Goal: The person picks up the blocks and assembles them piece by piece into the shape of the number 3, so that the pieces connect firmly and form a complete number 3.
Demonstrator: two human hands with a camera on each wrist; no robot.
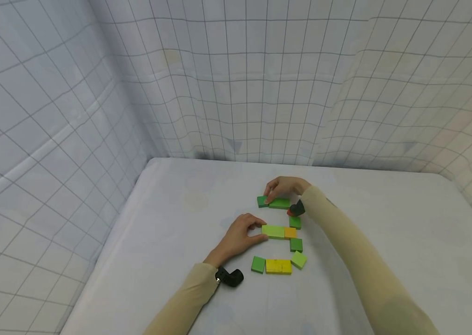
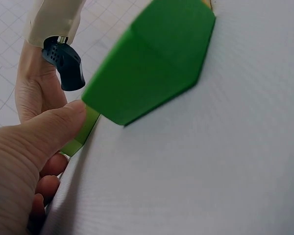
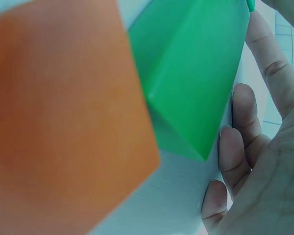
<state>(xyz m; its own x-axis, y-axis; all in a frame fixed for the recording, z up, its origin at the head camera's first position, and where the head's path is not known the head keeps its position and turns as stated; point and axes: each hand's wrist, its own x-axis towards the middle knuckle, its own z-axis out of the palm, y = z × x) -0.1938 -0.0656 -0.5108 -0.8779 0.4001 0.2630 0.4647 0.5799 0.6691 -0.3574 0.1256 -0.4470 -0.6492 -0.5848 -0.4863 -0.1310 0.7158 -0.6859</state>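
Observation:
My right hand [image 1: 285, 186] is at the far end of the block layout, pinching a small dark green block [image 1: 261, 202] between thumb and index finger. That block meets the left end of a longer green block [image 1: 279, 204], which also fills the middle of the right wrist view. Nearer, my left hand [image 1: 240, 236] holds the left end of a lime green block [image 1: 273, 231] with thumb and fingers on opposite sides. An orange-yellow block [image 1: 290, 233] touches the lime block's right end. In the left wrist view, a large green block [image 2: 157, 58] partly blocks the scene.
Green blocks stand above [image 1: 295, 223] and below the orange-yellow one. A red-orange block [image 1: 290, 212] is mostly hidden by the right wrist camera [image 1: 297, 208]. Along the near row lie a green block [image 1: 258, 264], yellow blocks [image 1: 278, 266] and a tilted lime block [image 1: 299, 260]. Gridded cloth [image 1: 236, 83] surrounds the white table.

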